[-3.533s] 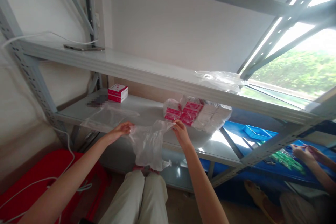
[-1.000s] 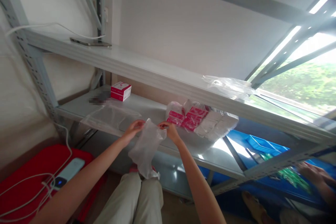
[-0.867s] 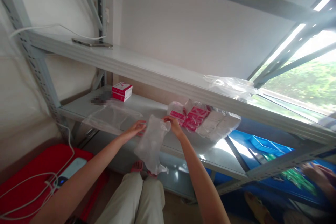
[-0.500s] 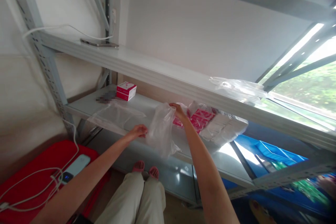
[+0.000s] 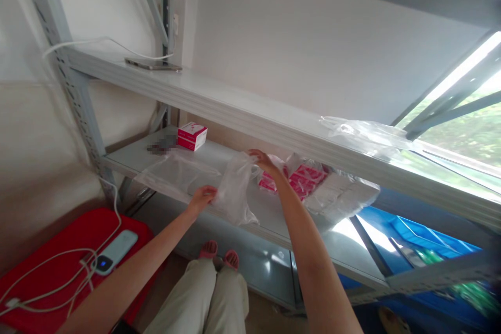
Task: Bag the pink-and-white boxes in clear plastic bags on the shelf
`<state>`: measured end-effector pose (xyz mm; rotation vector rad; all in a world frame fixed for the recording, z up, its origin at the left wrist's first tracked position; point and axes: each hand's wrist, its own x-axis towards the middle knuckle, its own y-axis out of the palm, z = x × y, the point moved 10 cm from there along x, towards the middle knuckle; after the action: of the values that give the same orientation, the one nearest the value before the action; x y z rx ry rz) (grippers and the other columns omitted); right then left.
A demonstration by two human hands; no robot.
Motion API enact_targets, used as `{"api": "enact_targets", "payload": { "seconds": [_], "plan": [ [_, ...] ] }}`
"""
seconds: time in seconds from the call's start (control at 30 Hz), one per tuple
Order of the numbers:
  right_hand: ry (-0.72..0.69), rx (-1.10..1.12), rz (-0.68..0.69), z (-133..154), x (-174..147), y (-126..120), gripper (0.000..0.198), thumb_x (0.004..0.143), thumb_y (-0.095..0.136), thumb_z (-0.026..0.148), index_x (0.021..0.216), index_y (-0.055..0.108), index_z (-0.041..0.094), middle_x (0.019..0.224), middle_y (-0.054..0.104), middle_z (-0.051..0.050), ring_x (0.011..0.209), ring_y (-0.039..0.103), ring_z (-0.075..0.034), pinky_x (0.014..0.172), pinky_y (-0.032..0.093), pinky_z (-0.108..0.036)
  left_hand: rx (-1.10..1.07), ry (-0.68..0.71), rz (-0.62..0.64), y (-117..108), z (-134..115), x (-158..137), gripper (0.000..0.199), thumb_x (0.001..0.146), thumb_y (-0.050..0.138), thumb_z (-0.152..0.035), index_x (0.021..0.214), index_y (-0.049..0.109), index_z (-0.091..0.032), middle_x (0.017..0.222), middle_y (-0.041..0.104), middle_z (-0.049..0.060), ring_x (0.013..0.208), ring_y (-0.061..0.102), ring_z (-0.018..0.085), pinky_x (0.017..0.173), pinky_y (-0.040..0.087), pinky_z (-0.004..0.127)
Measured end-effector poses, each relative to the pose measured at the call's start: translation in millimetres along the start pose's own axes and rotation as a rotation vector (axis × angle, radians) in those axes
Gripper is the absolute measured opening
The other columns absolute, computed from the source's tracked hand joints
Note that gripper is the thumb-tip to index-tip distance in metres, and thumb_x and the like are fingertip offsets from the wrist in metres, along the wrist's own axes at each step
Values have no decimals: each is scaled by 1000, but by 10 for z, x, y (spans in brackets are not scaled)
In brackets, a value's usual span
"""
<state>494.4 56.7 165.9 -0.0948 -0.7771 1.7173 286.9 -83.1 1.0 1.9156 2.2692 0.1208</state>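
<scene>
A clear plastic bag (image 5: 235,190) hangs between my hands at the front of the lower shelf (image 5: 270,219). My left hand (image 5: 202,198) is closed on its left side, near the shelf's front edge. Higher up, the fingers of my right hand (image 5: 263,162) pinch the bag's upper right edge. Another clear bag (image 5: 176,172) lies flat on the shelf to the left. Just right of my right hand are pink packets in clear plastic (image 5: 307,180), then a white wrapped bundle (image 5: 340,195).
Behind the flat bag sits a pink-and-white box (image 5: 192,136). The upper shelf (image 5: 235,99) holds a phone (image 5: 152,64) and a crumpled clear bag (image 5: 364,133). A power bank (image 5: 115,253) with white cables rests on a red stool (image 5: 35,250). Blue crates (image 5: 422,235) stand at right.
The bag between my hands has moved slightly left and up, and its lower part has swung left. Both hands keep their hold. The view has shifted a little.
</scene>
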Motion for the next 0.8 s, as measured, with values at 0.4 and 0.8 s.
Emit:
{"api": "enact_targets", "payload": {
  "seconds": [0.4, 0.8],
  "plan": [
    [144, -224, -70, -286, -2318, 474, 41, 69, 66, 33, 110, 63, 28, 109, 65, -6, 96, 60, -26, 85, 44, -38, -64, 145, -113, -140, 31, -155, 28, 59, 68, -37, 77, 63, -16, 73, 65, 4, 68, 60, 17, 63, 47, 27],
    [274, 190, -355, -800, -2006, -186, 44, 72, 55, 43, 105, 61, 15, 87, 65, -8, 65, 62, -18, 60, 53, -32, 7, 243, -265, -178, -81, -216, 40, 65, 66, -46, 89, 54, -16, 78, 56, 0, 57, 54, 11, 59, 43, 25]
  ]
}}
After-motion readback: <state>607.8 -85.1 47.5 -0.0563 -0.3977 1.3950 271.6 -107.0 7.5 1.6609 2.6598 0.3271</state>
